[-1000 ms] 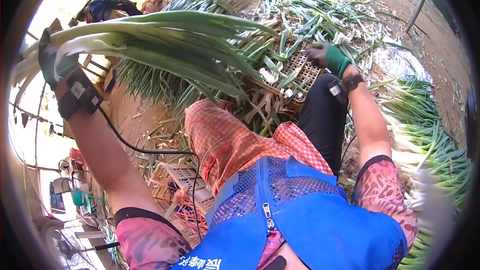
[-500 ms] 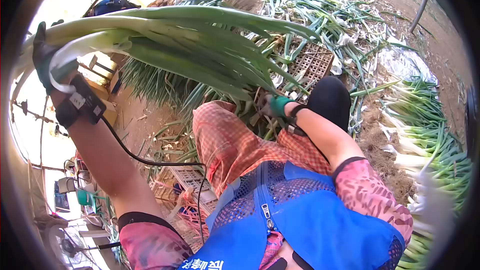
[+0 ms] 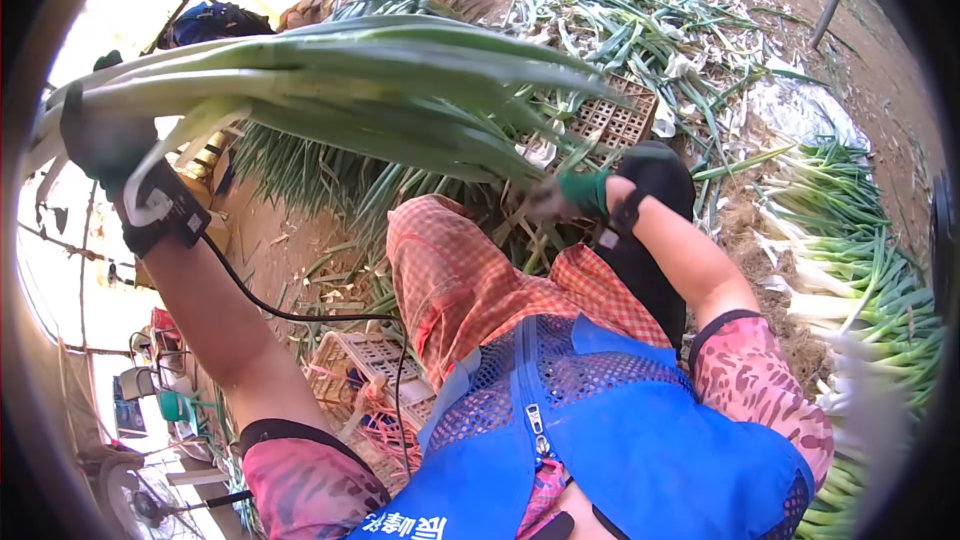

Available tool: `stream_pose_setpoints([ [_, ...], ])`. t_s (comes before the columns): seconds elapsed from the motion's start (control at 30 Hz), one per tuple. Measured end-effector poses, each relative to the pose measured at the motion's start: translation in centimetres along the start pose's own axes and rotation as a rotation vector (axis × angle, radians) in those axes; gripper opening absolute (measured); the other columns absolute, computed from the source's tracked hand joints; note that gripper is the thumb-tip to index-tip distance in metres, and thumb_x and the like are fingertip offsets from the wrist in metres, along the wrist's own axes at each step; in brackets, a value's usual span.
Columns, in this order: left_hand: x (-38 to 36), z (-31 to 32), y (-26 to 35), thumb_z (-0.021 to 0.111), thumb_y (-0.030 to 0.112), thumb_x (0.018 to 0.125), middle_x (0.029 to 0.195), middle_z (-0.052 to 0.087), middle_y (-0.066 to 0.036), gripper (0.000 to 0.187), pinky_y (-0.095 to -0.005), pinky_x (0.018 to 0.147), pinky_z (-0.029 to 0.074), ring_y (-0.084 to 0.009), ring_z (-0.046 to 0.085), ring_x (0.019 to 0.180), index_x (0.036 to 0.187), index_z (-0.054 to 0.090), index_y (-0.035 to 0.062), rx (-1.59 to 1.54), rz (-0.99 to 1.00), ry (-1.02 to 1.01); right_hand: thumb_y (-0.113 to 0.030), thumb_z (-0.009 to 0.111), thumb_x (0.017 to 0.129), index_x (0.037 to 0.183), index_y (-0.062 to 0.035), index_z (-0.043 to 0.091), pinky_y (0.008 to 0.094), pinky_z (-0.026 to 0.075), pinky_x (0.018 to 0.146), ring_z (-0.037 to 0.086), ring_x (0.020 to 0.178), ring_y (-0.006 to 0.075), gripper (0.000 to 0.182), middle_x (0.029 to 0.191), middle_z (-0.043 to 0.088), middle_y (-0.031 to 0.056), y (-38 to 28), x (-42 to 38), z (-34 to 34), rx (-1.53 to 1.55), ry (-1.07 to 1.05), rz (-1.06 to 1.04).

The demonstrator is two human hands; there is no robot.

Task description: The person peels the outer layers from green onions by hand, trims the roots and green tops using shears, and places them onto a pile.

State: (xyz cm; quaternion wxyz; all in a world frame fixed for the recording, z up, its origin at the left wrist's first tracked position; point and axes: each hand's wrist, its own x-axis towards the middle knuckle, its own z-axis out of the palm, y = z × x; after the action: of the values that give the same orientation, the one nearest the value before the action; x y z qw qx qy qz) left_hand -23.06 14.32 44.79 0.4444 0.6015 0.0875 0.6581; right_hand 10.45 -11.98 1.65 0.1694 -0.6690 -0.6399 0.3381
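My left hand, in a dark glove, is closed around the pale stalk ends of a bunch of leeks and holds them up at the upper left. Their long green leaves stretch right across the view, with the tips blurred. One pale strip of leaf hangs down over my left wrist. My right hand, in a green glove, is at the drooping leaf tips above my knee. Its fingers are smeared by motion, so whether they grip a leaf does not show.
Uncleaned leeks lie heaped behind my knees. A brown plastic crate stands near leaf trimmings. Cleaned leeks line the right side. A pale crate with pink twine is by my left thigh; a black cable runs from my left wrist.
My right hand has moved slightly right and up, with its fingers now blurred. The held leeks' leaves have shifted a little, and my left hand still grips their stalk ends.
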Motion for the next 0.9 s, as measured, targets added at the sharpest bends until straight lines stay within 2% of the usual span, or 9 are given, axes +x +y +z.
stream_pose_setpoints([
  [0.03,1.4,-1.9,-0.2,0.065,0.037,0.085,0.105,0.069,-0.012,0.046,-0.038,0.088,0.052,-0.0244,0.067,0.093,0.111,0.066,-0.0007,0.246,0.238,-0.072,-0.028,0.06,0.087,0.11,-0.0094,0.065,0.0376,0.051,0.073,0.064,0.079,0.0262,0.03,0.092,0.067,0.0114,0.7,-0.9,1.6,0.032,-0.032,0.067],
  [0.13,0.4,-2.9,1.5,0.039,0.032,0.099,0.124,0.059,-0.022,0.05,-0.0366,0.107,0.043,-0.025,0.06,0.111,0.124,0.05,-0.009,0.11,0.246,-0.09,-0.037,0.057,0.092,0.113,-0.012,0.068,0.036,0.049,0.088,0.063,0.098,0.0226,0.034,0.103,0.068,0.0078,-0.2,-3.7,1.7,0.282,-0.029,0.301],
  [0.3,-6.0,-6.1,6.4,0.053,0.031,0.094,0.09,0.065,-0.006,0.029,-0.0292,0.078,0.042,-0.0114,0.062,0.087,0.108,0.058,0.0055,-0.229,-0.301,-0.766,-0.033,0.064,0.089,0.105,-0.0057,0.068,0.0276,0.05,0.061,0.061,0.064,0.0121,0.032,0.076,0.066,0.0023,1.0,-5.2,0.0,0.633,0.042,0.141],
  [0.47,-17.5,-2.3,2.7,0.063,0.026,0.091,0.082,0.067,0.01,0.011,-0.0244,0.07,0.039,-0.0048,0.063,0.077,0.097,0.06,0.0163,-0.754,0.072,-0.711,-0.015,0.066,0.089,0.104,-0.0051,0.069,0.0269,0.052,0.061,0.067,0.068,0.0158,0.018,0.072,0.067,0.004,-4.7,-9.8,-5.1,0.615,-0.109,0.306],
  [0.5,-18.7,-1.8,2.9,0.065,0.025,0.09,0.083,0.067,0.009,0.012,-0.024,0.07,0.039,-0.0048,0.063,0.077,0.096,0.06,0.0163,-0.75,0.1,-0.702,-0.017,0.065,0.089,0.105,-0.0045,0.069,0.0269,0.051,0.061,0.067,0.068,0.0154,0.02,0.073,0.068,0.0046,-3.1,-10.0,-4.8,0.564,-0.077,0.16],
  [0.6,-20.7,-0.7,3.9,0.07,0.021,0.085,0.084,0.069,0.009,0.016,-0.0227,0.071,0.039,-0.0049,0.064,0.078,0.096,0.061,0.0162,-0.729,0.149,-0.699,-0.026,0.063,0.093,0.105,-0.0054,0.069,0.0256,0.049,0.061,0.062,0.067,0.011,0.025,0.079,0.067,0.0034,-1.8,-9.8,-6.7,0.327,0.012,0.362],
  [0.77,-21.1,0.2,4.9,0.08,0.014,0.076,0.085,0.071,0.008,0.027,-0.0205,0.072,0.04,-0.0049,0.067,0.08,0.095,0.061,0.0161,-0.705,0.196,-0.724,-0.028,0.066,0.092,0.103,-0.0024,0.069,0.025,0.048,0.066,0.056,0.073,0.0071,0.027,0.08,0.065,0.0034,-7.2,-8.1,-8.7,0.728,0.452,-0.107],
  [0.83,-21.1,0.3,5.1,0.084,0.012,0.072,0.086,0.072,0.007,0.032,-0.0197,0.073,0.04,-0.0049,0.068,0.08,0.094,0.062,0.0161,-0.701,0.206,-0.738,-0.022,0.069,0.09,0.106,-0.0047,0.067,0.0285,0.051,0.068,0.062,0.077,0.0141,0.024,0.089,0.067,0.0055,-9.7,-5.3,-7.7,0.619,0.482,-0.487],
  [0.9,-20.8,0.0,5.2,0.086,0.011,0.071,0.086,0.072,0.007,0.034,-0.0193,0.073,0.04,-0.0049,0.068,0.081,0.094,0.062,0.0161,-0.701,0.204,-0.767,-0.016,0.07,0.087,0.111,-0.0057,0.066,0.0351,0.05,0.085,0.064,0.09,0.0244,0.026,0.097,0.069,0.0089,-13.5,-3.2,-7.4,0.117,0.593,-0.757],
])
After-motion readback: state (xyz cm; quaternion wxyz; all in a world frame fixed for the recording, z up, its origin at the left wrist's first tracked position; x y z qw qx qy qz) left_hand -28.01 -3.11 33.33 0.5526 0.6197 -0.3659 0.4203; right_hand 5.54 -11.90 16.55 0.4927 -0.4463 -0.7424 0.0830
